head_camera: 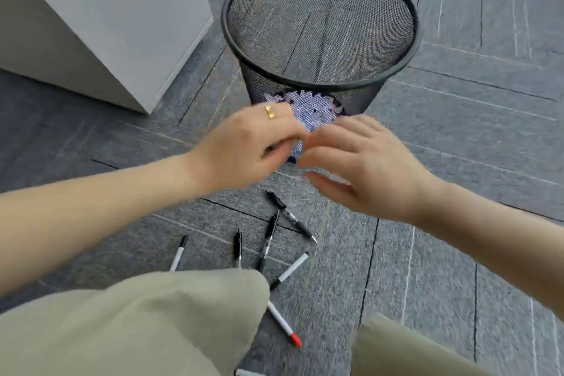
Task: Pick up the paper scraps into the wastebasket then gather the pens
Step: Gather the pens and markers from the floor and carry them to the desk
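Both hands meeting just in front of the wastebasket (pixel 319 24), low against its mesh wall. Left hand (pixel 244 146) curled, fingertips apparently pinching something pale; right hand (pixel 363 162) loose and spread, gripping nothing (motion blur hides whether a scrap sits between them). Paper scraps (pixel 311 110) showing through the mesh at the wastebasket's bottom. Pens (pixel 268 241) scattered on the floor on the near side of the wastebasket, below both hands, long axes fanning mostly toward it; neither hand clearly nearer. No legible writing anywhere.

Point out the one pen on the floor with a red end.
The white pen lying beside the bent knee, nearest the camera; its tip is red, the others show only black and white.
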A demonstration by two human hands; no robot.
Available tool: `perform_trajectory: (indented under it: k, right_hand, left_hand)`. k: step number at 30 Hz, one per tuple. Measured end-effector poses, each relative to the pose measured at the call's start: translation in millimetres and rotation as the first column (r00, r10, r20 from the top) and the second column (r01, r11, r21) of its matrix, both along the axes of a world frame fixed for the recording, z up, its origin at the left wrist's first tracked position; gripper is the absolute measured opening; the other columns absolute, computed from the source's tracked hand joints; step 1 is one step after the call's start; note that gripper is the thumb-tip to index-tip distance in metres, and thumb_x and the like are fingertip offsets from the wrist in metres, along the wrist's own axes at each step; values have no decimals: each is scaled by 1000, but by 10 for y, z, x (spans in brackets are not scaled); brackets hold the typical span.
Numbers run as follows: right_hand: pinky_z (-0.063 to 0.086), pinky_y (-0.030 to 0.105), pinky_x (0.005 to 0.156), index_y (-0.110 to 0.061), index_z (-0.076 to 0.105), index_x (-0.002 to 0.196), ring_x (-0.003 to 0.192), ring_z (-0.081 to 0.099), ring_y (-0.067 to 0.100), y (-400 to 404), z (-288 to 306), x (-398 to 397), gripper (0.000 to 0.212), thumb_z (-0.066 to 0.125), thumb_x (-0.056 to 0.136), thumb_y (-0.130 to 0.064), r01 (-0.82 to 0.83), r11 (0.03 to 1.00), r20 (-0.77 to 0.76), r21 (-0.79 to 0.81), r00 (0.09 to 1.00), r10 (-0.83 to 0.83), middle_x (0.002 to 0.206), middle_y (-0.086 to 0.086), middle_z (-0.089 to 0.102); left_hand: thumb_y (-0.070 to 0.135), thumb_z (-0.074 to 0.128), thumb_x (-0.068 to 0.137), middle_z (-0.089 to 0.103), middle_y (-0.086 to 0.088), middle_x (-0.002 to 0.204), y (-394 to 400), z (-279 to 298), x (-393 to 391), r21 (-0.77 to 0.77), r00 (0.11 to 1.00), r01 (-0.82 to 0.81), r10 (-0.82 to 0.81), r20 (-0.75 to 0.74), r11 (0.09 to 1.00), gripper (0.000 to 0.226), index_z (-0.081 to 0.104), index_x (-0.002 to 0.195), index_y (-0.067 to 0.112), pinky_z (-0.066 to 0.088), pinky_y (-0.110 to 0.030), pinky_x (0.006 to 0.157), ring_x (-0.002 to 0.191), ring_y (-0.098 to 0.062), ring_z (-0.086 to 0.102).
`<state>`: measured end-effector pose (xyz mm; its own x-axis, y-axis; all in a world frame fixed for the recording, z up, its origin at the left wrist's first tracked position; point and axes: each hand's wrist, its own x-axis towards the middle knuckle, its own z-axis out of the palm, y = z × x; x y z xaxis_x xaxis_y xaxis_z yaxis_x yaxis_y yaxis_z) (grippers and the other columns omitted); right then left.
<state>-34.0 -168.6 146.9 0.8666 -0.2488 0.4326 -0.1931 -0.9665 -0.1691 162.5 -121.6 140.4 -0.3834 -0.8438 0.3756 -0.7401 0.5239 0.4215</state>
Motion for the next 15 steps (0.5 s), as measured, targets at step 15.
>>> perform_trajectory:
  k: [15]
  right_hand:
    - [48,35,90,-8,41,127,107,54,22,320,-1474,286,47,39,95,-43,275,960,-877,57,473,-83,121,7,53]
  left_hand:
    - [46,42,94,55,-13,132,1140,-1594,780,602,578,-791,-185,795,114,54,48,129,4,43,-38,97,120,-30,53]
